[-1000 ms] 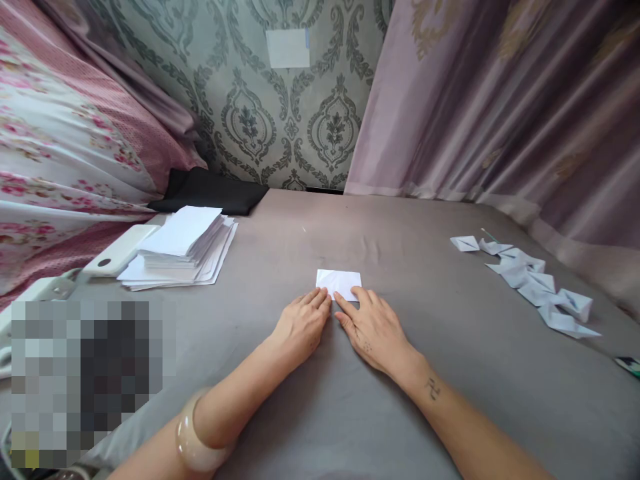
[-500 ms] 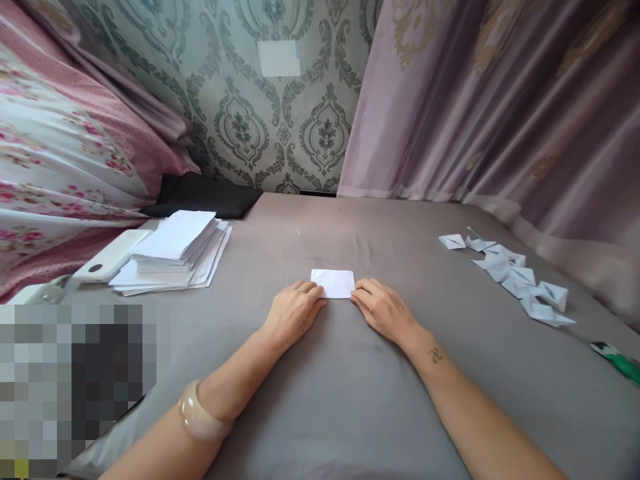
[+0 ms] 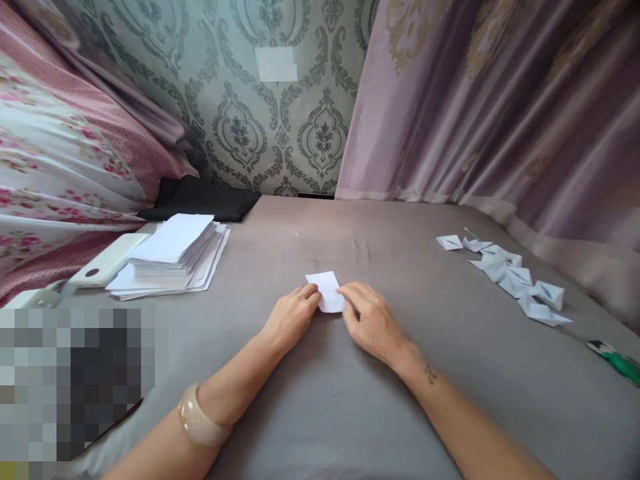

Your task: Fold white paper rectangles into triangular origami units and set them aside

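A small piece of white paper (image 3: 329, 293) lies tilted between my two hands, in the middle of the grey cloth surface (image 3: 320, 393). My left hand (image 3: 295, 310) has its fingers closed on the paper's left edge. At the right edge, my right hand (image 3: 369, 320) pinches the paper between thumb and fingertips. Folded white paper pieces (image 3: 515, 277) sit in an uneven row on the right. To the left stands a stack of white paper sheets (image 3: 173, 240).
A white device with a dark round spot (image 3: 107, 263) lies beside the stack. Behind them is a folded black cloth (image 3: 205, 199). A green-handled object (image 3: 615, 360) lies at the right edge. A curtain (image 3: 430, 133) hangs at the back right.
The paper between my hands has turned from a level rectangle to a tilted, narrower shape. My right hand has shifted slightly left and its grip has changed.
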Available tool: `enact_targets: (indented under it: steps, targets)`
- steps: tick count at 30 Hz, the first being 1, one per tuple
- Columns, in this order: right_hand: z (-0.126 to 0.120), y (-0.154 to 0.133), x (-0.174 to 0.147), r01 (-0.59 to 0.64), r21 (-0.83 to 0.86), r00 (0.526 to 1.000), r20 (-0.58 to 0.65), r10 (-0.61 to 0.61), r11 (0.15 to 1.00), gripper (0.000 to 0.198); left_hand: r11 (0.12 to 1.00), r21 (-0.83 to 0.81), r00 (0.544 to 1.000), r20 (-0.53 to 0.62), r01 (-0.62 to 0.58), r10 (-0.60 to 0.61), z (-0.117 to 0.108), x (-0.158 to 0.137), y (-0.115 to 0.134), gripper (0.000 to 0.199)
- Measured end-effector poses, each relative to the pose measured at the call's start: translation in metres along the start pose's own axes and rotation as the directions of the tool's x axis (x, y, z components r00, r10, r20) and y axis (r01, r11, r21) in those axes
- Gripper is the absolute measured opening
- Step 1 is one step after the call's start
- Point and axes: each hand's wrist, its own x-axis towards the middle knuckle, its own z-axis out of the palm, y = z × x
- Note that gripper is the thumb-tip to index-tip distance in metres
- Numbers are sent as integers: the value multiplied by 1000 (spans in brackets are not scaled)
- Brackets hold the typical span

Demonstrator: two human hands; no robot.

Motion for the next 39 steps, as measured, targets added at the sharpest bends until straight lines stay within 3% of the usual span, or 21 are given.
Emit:
enact_targets:
  steps: [2,4,8,16,20,25,32,36,39]
  targets:
    - [-4,11,-1,-93,84,996,17,92,992,55,988,-153,991,-132,1,-21,5,-1,-6,27]
    - [-5,17,-2,-97,143,993,77,87,985,68,956,-292,968,-249,-36,-40,10,0,-8,28]
    - [-2,16,-3,-50,149,992,120,32,988,68,902,-425,945,-320,-77,-70,15,3,-5,27]
    - [3,7,0,-3,91,999,41,-1,996,60,925,-380,937,-321,5,-137,17,3,-3,27]
    - [6,15,4,19,5,1000,14,-20,1000,41,954,-299,951,-293,9,-100,16,3,-4,27]
    - [6,21,1,70,-51,990,130,-63,996,39,981,-193,984,-176,7,-42,15,0,-3,25]
    - [12,27,2,-141,121,987,99,129,983,18,903,-372,959,-93,215,-267,13,3,-3,17]
    - [22,34,10,-229,189,973,33,227,955,24,826,-454,919,-36,335,-393,10,10,-2,21]
    - [28,38,14,-294,202,955,20,297,934,28,820,-446,904,-54,358,-424,13,14,-1,26]
